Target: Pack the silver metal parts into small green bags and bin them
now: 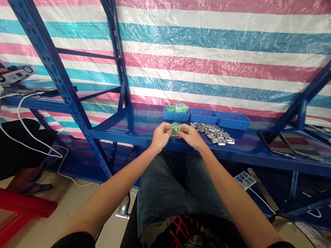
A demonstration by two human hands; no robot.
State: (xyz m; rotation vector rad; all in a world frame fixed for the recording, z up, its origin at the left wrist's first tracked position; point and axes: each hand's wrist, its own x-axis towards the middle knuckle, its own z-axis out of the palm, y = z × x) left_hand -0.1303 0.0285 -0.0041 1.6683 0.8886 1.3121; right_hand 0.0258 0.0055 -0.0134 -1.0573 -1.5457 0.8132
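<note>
A small green, see-through plastic bag (176,128) is stretched between my two hands at the shelf's front edge. My left hand (161,135) pinches its left side, and my right hand (191,134) pinches its right side. What lies inside the bag is too small to tell. Just behind it stands a blue bin (176,116) with green bags in it. To the right of my right hand, a loose pile of small silvery metal pieces (215,133) is spread on the blue shelf (112,132).
Two more blue bins (203,116) (234,121) stand behind the metal pieces. Flat dark devices (279,144) with cables lie at the right. A blue post (56,78) rises at the left, near another person's legs (25,177) and a red stool (22,207). A power strip (244,180) sits below.
</note>
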